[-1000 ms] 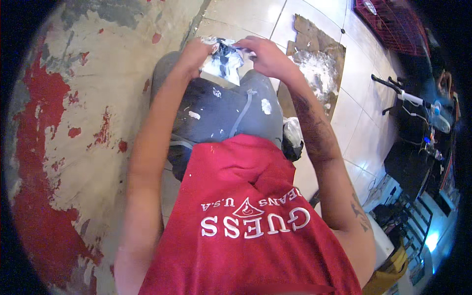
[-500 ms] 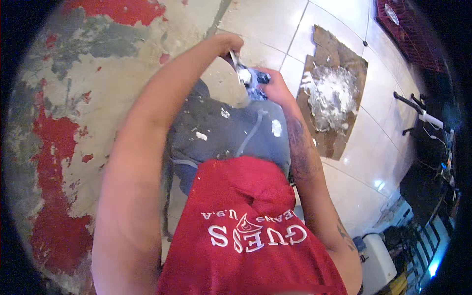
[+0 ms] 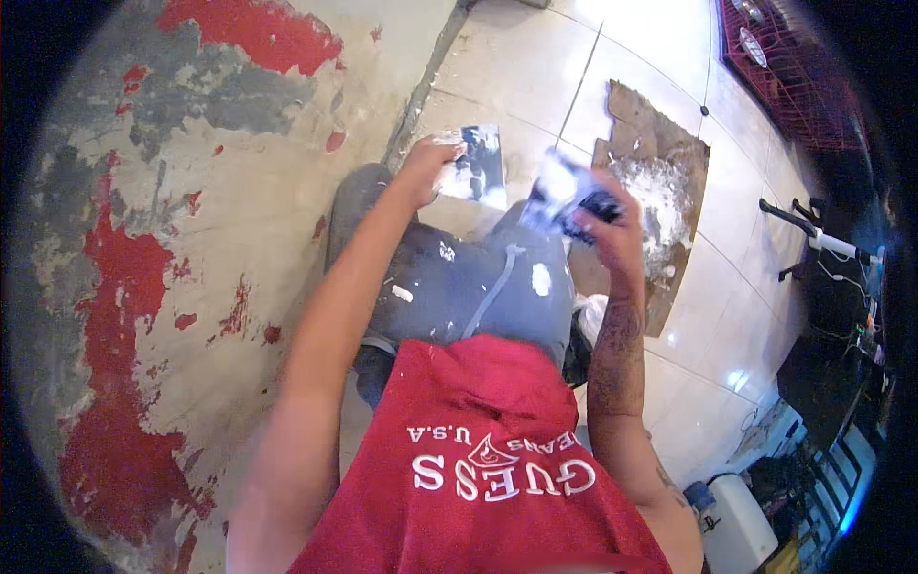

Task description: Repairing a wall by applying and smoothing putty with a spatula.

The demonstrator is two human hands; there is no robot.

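My left hand (image 3: 432,170) is closed on the edge of a flat rectangular metal plate (image 3: 485,158), smeared with white paste. White paste also marks the fingers. To its right, above my knee, my right hand (image 3: 617,225) grips the dark handle of a wide putty knife (image 3: 557,191). That blade is blurred by motion and carries white paste. A small gap parts the two tools. Below them are my grey trousers (image 3: 430,273), spotted with white.
A wall (image 3: 258,182) with peeling red and grey paint rises at the left. On the tiled floor (image 3: 736,239) lies a brown board (image 3: 660,124) with white paste spread on it. A red wire rack (image 3: 784,77) stands far right, with a white container (image 3: 736,536) at the lower right.
Both hands have come nearer to me and moved apart from each other. The right one, with the putty knife, has swung right; the plate in the left is now face-up to view.
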